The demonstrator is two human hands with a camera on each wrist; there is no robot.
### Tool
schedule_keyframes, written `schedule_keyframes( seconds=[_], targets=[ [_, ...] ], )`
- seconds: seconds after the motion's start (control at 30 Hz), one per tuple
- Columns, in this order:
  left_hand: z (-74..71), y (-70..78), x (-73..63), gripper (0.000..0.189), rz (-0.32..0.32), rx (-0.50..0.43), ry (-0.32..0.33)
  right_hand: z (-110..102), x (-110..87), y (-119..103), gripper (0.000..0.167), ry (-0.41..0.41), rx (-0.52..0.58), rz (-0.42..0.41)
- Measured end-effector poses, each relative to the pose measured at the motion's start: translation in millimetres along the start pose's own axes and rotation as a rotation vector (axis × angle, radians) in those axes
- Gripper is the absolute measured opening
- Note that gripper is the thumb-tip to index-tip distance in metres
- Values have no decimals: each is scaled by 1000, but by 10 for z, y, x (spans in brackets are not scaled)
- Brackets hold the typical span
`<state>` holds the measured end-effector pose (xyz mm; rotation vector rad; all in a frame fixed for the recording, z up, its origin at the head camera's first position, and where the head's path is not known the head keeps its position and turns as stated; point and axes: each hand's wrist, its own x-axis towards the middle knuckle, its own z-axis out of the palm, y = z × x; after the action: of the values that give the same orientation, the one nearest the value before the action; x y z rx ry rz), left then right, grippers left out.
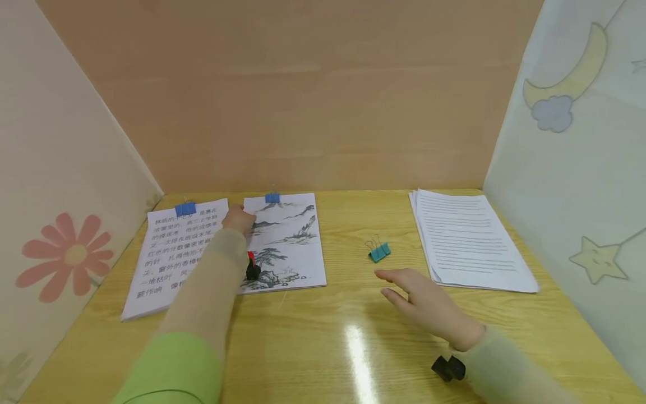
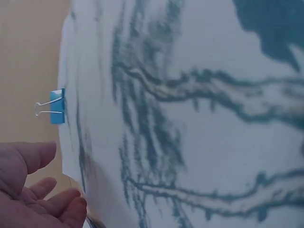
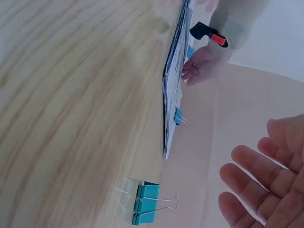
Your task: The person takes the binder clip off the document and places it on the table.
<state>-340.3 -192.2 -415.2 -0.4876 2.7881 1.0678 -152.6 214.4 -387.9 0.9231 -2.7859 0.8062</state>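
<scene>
My left hand is at the upper left edge of a stack of paper with an ink landscape painting. In the left wrist view its thumb stands apart from loosely bent fingers, with nothing pinched between them; the fingertips are right by the sheet's corner. A blue binder clip grips the painting's top edge. My right hand hovers over the table with fingers extended and holds nothing. Just beyond its fingertips lies a teal binder clip, wire handles raised.
Left of the painting lies a stack of large printed text under another blue binder clip. A loose-edged stack of lined pages lies at the right. An upright brown panel and patterned side walls enclose the wooden table.
</scene>
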Motion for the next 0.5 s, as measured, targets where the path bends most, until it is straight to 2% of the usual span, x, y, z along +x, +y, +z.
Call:
schedule_keyframes(
  seconds=[0.1, 0.23, 0.37, 0.5],
  targets=[
    [34, -55, 30, 68, 8, 120, 10, 16, 17, -39, 36, -3, 21, -2],
    [56, -66, 61, 73, 38, 229, 3, 3, 60, -60, 39, -28, 191, 73],
    [92, -41, 107, 73, 66, 254, -3, -12, 147, -74, 45, -55, 338, 144],
    [155, -4, 133, 68, 81, 263, 6, 10, 314, -66, 51, -78, 412, 220]
  ],
)
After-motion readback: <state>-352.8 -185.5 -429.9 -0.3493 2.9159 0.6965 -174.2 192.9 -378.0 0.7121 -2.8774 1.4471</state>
